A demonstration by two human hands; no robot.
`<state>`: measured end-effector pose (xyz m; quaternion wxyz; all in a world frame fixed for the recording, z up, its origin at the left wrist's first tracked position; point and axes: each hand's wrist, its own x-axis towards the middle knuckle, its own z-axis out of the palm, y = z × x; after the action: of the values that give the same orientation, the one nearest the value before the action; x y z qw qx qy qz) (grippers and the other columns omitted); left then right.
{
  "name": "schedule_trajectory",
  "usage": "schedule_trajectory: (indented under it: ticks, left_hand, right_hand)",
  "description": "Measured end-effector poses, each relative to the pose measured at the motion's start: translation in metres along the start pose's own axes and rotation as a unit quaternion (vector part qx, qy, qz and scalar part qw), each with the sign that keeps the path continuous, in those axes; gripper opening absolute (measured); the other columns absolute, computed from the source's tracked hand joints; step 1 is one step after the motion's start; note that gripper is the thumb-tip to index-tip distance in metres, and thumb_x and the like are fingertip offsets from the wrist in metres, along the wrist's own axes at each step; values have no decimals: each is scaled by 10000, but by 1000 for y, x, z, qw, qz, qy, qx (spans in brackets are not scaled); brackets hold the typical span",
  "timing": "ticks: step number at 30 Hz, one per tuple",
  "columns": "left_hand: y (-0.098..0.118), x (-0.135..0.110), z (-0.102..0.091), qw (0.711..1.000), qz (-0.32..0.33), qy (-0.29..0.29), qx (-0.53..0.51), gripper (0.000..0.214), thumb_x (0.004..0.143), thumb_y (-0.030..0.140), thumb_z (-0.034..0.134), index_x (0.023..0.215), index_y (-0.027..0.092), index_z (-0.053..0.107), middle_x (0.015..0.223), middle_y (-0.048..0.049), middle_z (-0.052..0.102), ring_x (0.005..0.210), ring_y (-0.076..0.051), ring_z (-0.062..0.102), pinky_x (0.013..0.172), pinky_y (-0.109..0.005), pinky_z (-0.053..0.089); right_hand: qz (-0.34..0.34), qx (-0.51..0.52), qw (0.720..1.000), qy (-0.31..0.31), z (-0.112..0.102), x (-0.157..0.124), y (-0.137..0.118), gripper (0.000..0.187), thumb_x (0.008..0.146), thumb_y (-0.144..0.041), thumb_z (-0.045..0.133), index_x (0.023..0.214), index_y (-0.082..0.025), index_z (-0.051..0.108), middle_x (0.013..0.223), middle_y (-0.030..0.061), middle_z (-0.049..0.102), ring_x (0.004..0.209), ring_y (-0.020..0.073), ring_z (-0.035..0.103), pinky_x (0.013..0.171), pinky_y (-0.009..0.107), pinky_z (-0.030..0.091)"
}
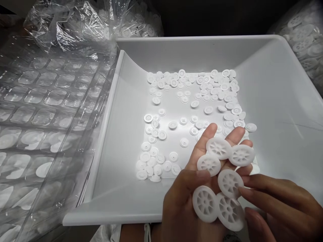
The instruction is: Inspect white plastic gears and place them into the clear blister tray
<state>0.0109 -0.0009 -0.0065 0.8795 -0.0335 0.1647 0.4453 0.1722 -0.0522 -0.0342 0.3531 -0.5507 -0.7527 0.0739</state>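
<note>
Several white plastic wheels (205,204), round discs with spokes, lie on my left hand (181,198). That hand is turned palm up over the front right of the tray, its thumb bent in against one wheel and its fingers slightly curled beneath others. From the lower right, my right hand (285,205) reaches in with its fingertips at the right edge of a spoked wheel (230,183) in the palm. Its thumb is close to the lowest wheel (230,212). Part of the palm is hidden under the wheels.
A light grey tray (123,134) holds many loose wheels (174,82), scattered and in clusters. To its left are clear plastic blister trays (47,79), with white pieces in the nearer pockets. Clear bags of wheels stand behind (133,23) and at the right (302,40).
</note>
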Motion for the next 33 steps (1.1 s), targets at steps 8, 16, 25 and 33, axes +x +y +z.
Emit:
schedule_trajectory:
  ticks: [8, 16, 25, 33]
  left_hand:
    - [-3, -6, 4, 999, 25, 15, -29, 560, 846, 224, 388, 1404, 264, 414, 1362, -11, 570, 1313, -165, 468, 1159, -350, 279]
    - [-5, -3, 7, 999, 39, 24, -14, 586, 849, 234, 396, 1434, 242, 352, 1362, -51, 568, 1261, -139, 522, 1121, -316, 343]
    - [-6, -2, 5, 998, 55, 28, -20, 549, 877, 240, 380, 1425, 248, 368, 1366, -40, 565, 1283, -156, 501, 1136, -341, 329]
    - [-4, -3, 4, 998, 54, 33, -8, 516, 898, 264, 362, 1414, 281, 374, 1392, -29, 540, 1307, -157, 474, 1147, -350, 305]
  right_hand:
    - [13, 42, 997, 56, 10, 2, -18, 389, 758, -93, 702, 1114, -239, 641, 1036, 40, 643, 857, 145, 642, 646, 239, 522]
    - [8, 51, 997, 51, 10, 6, -33, 306, 753, -50, 675, 1042, -146, 643, 1032, 84, 618, 899, 151, 637, 773, 265, 519]
    - [18, 74, 996, 43, 5, 6, -37, 309, 754, -60, 688, 1046, -143, 628, 1022, 82, 606, 921, 147, 623, 780, 253, 515]
    - [80, 189, 970, 132, 14, 0, -30, 321, 750, -94, 652, 1054, -196, 650, 997, 56, 634, 951, 186, 611, 785, 305, 496]
